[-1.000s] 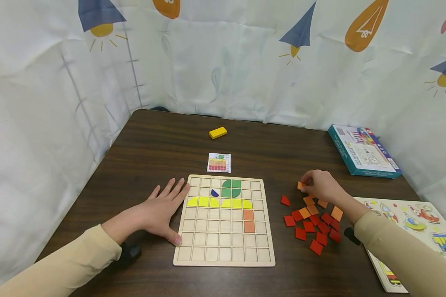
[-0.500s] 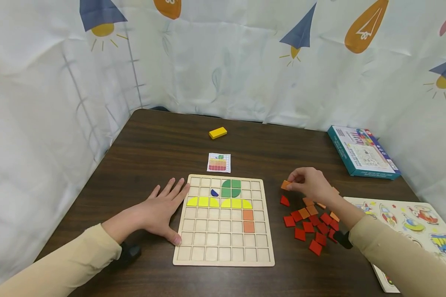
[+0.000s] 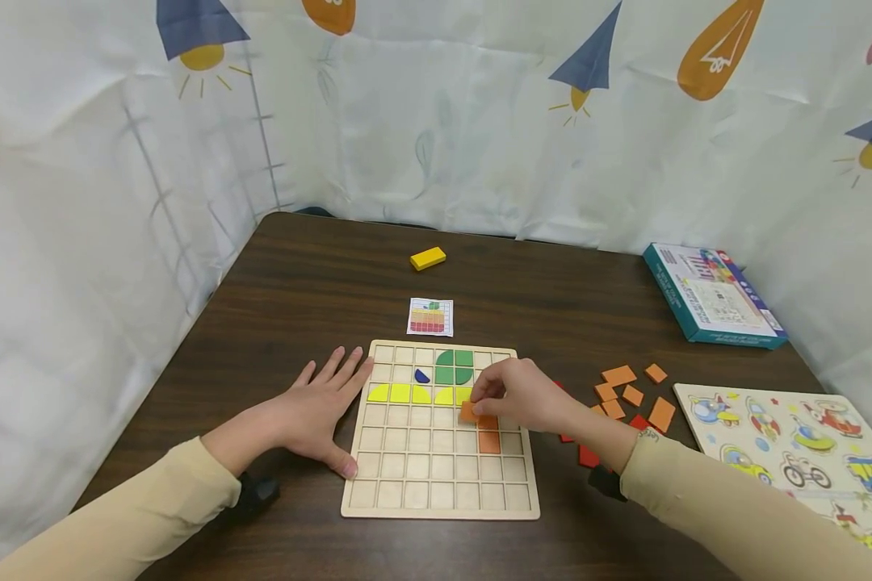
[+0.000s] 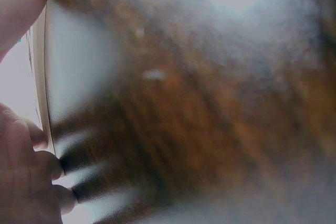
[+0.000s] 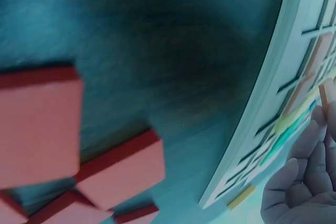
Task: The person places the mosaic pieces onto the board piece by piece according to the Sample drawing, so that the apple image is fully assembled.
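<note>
Left hand, spread flat, touches the board, likely steadying it; right hand pinches an orange tile over its squares.

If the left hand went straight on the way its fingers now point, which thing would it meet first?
Most likely the wooden board: the left hand has its longest fingers ending right at the board's left rim. Whether they touch it, I cannot tell.
</note>
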### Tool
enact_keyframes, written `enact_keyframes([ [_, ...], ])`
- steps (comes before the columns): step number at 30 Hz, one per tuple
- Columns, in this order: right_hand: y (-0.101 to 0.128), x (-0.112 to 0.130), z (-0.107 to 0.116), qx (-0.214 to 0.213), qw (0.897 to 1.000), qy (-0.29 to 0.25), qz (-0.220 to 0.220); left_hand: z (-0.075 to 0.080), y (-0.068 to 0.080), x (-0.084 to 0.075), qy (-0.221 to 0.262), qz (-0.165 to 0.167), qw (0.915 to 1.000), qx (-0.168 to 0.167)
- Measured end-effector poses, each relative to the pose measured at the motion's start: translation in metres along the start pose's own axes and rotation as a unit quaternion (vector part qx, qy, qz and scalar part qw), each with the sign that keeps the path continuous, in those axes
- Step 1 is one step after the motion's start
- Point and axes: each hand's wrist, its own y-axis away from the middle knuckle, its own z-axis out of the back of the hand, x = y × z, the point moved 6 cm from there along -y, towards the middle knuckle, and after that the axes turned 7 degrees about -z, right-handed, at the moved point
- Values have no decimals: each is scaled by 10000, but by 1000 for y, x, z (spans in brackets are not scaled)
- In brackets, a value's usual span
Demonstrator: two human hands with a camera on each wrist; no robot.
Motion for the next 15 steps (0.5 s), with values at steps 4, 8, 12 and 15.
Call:
enact_keyframes([
  [4, 0, 5, -7, 32, 9999, 75, 101, 1, 0, -1, -15, -18, 10000, -2],
  [8, 0, 8, -9, -40, 9996, 237, 155, 2, 0, -1, -22, -38, 10000, -10],
  [12, -2, 8, -11, -200, 9983, 489, 244, 2, 0, -1, -9, -36, 10000, -11],
  [15, -3, 8, -13, -307, 9971, 625, 301, 1, 0, -1, 17, -32, 10000, -10],
])
